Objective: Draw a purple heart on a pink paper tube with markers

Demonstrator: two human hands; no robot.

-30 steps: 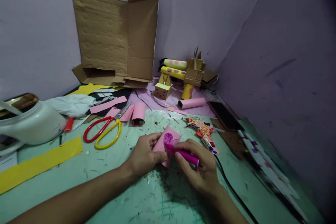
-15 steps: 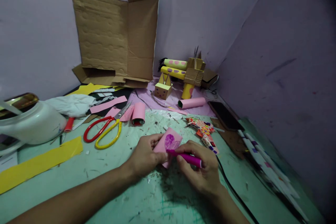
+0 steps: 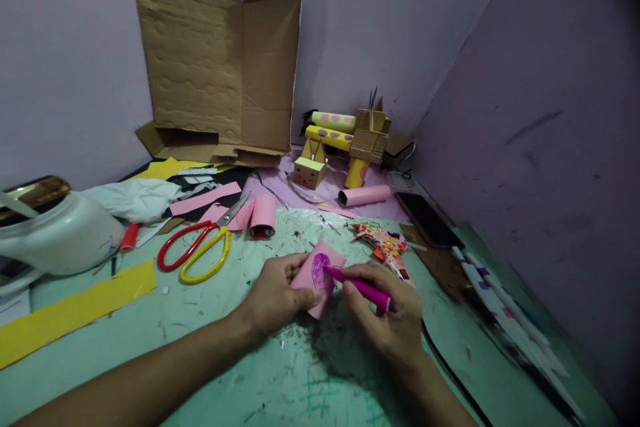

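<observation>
My left hand [image 3: 277, 293] grips a piece of pink paper [image 3: 334, 257] by its left side, thumb on the front and fingers behind. A purple heart, partly coloured in, is drawn on the paper. Pinched in my right hand [image 3: 393, 310] is a magenta marker [image 3: 367, 292], its tip against the right part of the heart. Left of my hands lie scissors [image 3: 205, 250] with one red and one yellow handle, blades apart. Just behind them stands a short pink paper-covered tube [image 3: 263, 217].
A yellow paper strip [image 3: 80, 310] and a white pot [image 3: 75, 233] are at left. An opened cardboard box [image 3: 200, 67] leans on the back wall beside cardboard animal figures [image 3: 367, 143]. At right are a floral scrap [image 3: 385, 243], a phone [image 3: 430, 220] and a black cable [image 3: 455, 370].
The marker tip has moved up and slightly right across the heart, with my right hand shifting a little. More of the heart's right side looks coloured. My left hand keeps its hold.
</observation>
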